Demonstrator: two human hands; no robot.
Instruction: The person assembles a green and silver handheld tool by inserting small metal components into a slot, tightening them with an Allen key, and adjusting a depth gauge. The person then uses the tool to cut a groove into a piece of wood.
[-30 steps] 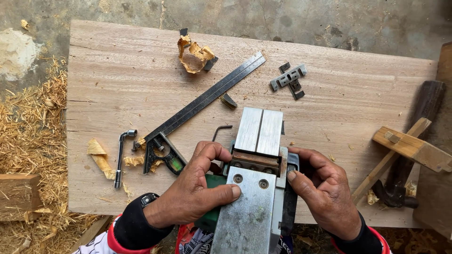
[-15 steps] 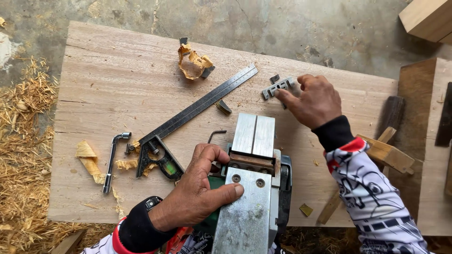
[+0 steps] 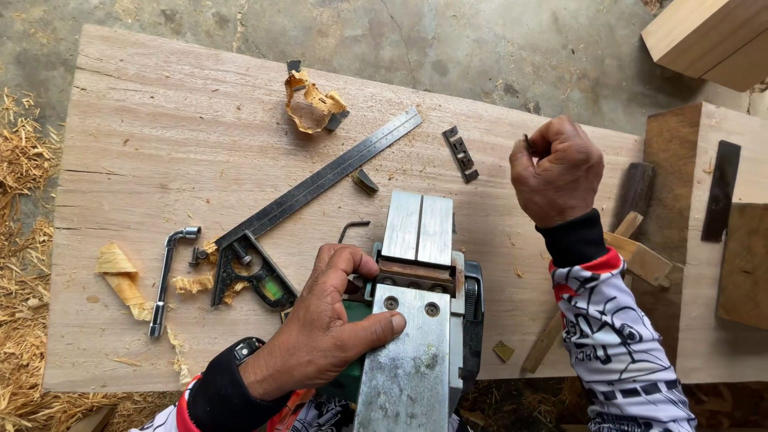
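Observation:
An electric planer [image 3: 416, 320] lies upside down on a wide wooden board [image 3: 160, 144], its metal sole facing up. My left hand [image 3: 320, 328] rests on its left side, thumb across the sole, fingers by the cutter slot. My right hand [image 3: 556, 168] is raised above the board's right part, fingers closed on a small dark metal piece [image 3: 527, 142] that barely shows. A dark metal blade holder [image 3: 460, 154] lies on the board just left of that hand.
A combination square [image 3: 312, 188] lies diagonally on the board, with a bent socket wrench [image 3: 164, 276], a hex key [image 3: 350, 230], a small wedge [image 3: 365, 181] and curled shavings [image 3: 312, 104] around it. Wood blocks [image 3: 704, 240] sit at the right; straw-like shavings [image 3: 24, 240] cover the ground at the left.
My right hand left the planer, reached to the metal parts at the back of the board, and has now lifted away with a small piece. The left hand stayed on the planer.

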